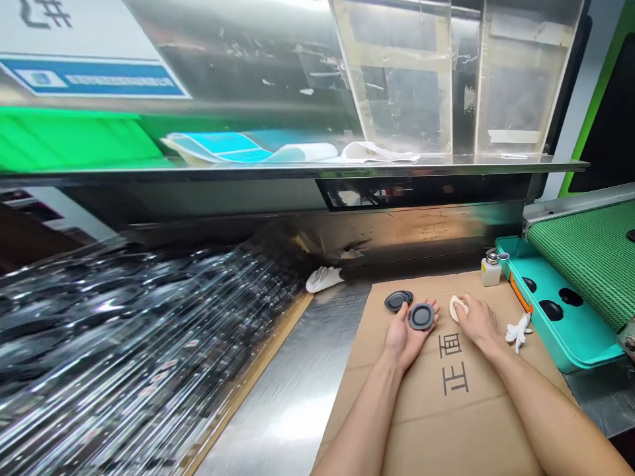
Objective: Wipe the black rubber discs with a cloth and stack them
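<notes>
While the left hand [407, 332] cups a ringed disc [421, 317] atop its fingers, the right hand [477, 320] pinches a cream pad [455, 309] at its fingertips.

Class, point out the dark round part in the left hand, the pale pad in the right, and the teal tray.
Dark round part [421, 317]: head view, centre of its face.
Pale pad [454, 309]: head view, exposed left side.
Teal tray [579, 332]: head view, bare floor.

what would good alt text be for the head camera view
A person's left hand holds a round dark-grey disc over flat brown cardboard, while the right hand holds a cream-coloured pad. At right, a turquoise plastic tray holds round black pieces beside a green conveyor belt.
</notes>
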{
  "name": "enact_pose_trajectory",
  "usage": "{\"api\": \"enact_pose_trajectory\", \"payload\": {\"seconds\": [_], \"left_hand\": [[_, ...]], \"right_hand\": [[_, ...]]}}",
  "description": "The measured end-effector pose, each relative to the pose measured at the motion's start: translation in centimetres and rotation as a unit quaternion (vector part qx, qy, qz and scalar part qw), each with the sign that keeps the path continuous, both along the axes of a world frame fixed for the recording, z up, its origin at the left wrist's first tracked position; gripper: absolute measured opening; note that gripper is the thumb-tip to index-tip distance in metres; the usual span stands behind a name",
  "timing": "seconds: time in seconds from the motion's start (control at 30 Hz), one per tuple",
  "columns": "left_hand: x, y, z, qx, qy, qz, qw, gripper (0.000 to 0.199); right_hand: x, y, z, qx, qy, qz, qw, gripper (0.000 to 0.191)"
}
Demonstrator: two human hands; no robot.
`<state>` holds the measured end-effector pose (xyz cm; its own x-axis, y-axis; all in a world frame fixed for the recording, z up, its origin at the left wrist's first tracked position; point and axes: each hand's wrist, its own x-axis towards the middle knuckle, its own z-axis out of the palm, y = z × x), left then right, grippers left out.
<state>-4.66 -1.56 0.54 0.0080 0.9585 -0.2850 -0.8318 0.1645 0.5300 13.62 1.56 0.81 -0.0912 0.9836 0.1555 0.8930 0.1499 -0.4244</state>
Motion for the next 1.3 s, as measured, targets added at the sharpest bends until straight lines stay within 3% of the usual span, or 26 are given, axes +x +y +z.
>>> {"api": "enact_pose_trajectory", "payload": {"seconds": [0.2,0.43,0.6,0.73,0.9,1.03,1.17,1.3], "left_hand": [[-0.1,0.1,0.1,-0.01,-0.026,-0.002,1.0,0.03],[0.6,0.6,-0.5,0.013,-0.001,0.011,1.0,0.027],[1.4,0.7,-0.8,0.04,0.016,-0.007,0.999,0.026],[1.3,0.8,-1.1,0.031,0.003,-0.011,0.999,0.029],[1.6,1.0,-1.3,0.023,0.003,-0.022,0.999,0.031],[1.7,1.0,-1.4,0.008,-0.007,-0.031,0.999,0.034],[1.3,0.9,-1.0,0.002,0.0,-0.021,1.0,0.031],[0.3,0.4,-0.1,0.002,-0.017,-0.01,1.0,0.033]], "right_hand": [[0.0,-0.4,0.2,0.037,-0.07,0.095,0.992,0.039],[-1.3,-1.3,0.4,0.115,0.043,0.24,0.963,0.033],[-2.5,-2.5,0.9,0.118,-0.008,0.257,0.959,0.028],[-1.9,-2.7,1.9,0.087,-0.059,0.339,0.935,0.024],[-1.5,-2.7,2.4,0.108,-0.094,0.269,0.953,0.027],[-1.7,-2.5,2.0,0.101,-0.095,0.284,0.949,0.03],[-1.2,-1.7,1.5,0.102,-0.103,0.14,0.98,0.034],[-0.5,-1.0,0.7,0.081,-0.086,0.087,0.989,0.031]]}}
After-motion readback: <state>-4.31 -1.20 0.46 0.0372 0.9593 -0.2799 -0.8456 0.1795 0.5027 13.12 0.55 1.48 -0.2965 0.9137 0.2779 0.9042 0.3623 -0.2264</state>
